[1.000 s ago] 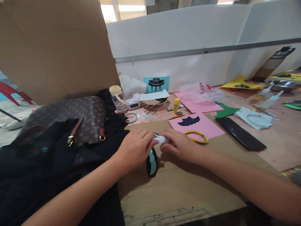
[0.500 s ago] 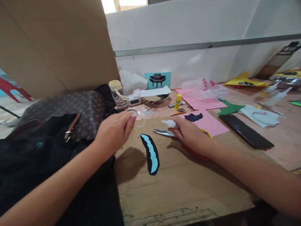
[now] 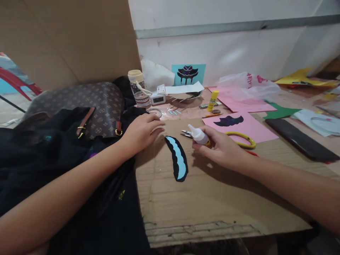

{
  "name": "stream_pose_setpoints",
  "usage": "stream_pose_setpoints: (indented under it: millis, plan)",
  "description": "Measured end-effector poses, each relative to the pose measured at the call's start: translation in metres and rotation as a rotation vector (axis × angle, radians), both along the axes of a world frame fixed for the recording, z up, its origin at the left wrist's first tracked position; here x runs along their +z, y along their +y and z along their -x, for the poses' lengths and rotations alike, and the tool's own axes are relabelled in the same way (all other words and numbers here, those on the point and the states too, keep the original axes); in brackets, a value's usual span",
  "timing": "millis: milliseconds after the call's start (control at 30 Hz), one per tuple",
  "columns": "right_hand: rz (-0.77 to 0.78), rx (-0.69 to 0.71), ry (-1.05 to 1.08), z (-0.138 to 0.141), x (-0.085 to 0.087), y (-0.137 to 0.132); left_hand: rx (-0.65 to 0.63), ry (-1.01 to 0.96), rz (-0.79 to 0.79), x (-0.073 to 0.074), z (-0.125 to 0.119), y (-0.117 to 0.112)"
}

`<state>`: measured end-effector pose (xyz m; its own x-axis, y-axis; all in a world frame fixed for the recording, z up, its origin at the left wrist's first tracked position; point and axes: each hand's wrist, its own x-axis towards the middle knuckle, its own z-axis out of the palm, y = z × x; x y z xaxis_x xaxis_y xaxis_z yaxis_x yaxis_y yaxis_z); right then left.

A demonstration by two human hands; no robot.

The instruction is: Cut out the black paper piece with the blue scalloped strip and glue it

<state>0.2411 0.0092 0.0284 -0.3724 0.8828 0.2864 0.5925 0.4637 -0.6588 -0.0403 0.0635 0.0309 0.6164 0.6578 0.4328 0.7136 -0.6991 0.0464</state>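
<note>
Red lettering [image 3: 257,80], too skewed for me to read, marks one plastic bag [image 3: 236,88] beyond one yellow glue stick [image 3: 213,101], while the right hand [image 3: 223,146] grips one white bottle [image 3: 198,135] beside one black-and-blue cutout [image 3: 180,160] on the cardboard [image 3: 225,198], the left hand [image 3: 141,133] loosely spread nearby.

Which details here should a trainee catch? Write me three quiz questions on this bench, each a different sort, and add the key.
1. Which grip holds the small white bottle?
2. True or false: the black-and-blue cutout lies on the green sheet.
3. What stands just left, in the picture, of the small white digital display?
A: the scissors
B: the cream-lidded bottle
C: the glue stick

Key:
1. The right grip.
2. False; it lies on the cardboard.
3. B.
</note>
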Motion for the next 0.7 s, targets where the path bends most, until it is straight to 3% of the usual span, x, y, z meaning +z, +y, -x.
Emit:
stream_pose_setpoints:
  millis: [100, 133, 200, 367, 700]
  plan:
    - [0.013, 0.018, 0.050, 0.001, 0.002, -0.004, -0.215, 0.092, 0.097, 0.008, -0.014, -0.032]
    - [0.012, 0.026, 0.068, 0.002, 0.002, -0.006, -0.312, 0.133, 0.165, 0.006, -0.017, -0.041]
    - [0.011, 0.052, 0.094, 0.005, 0.001, -0.008, -0.375, 0.125, 0.252, -0.003, -0.020, -0.054]
    - [0.043, 0.092, 0.101, 0.010, -0.004, -0.011, -0.301, -0.002, 0.312, -0.026, -0.019, -0.057]
    - [0.123, 0.357, -0.033, 0.000, -0.009, -0.019, -0.320, -0.151, 0.210, -0.032, -0.026, -0.050]
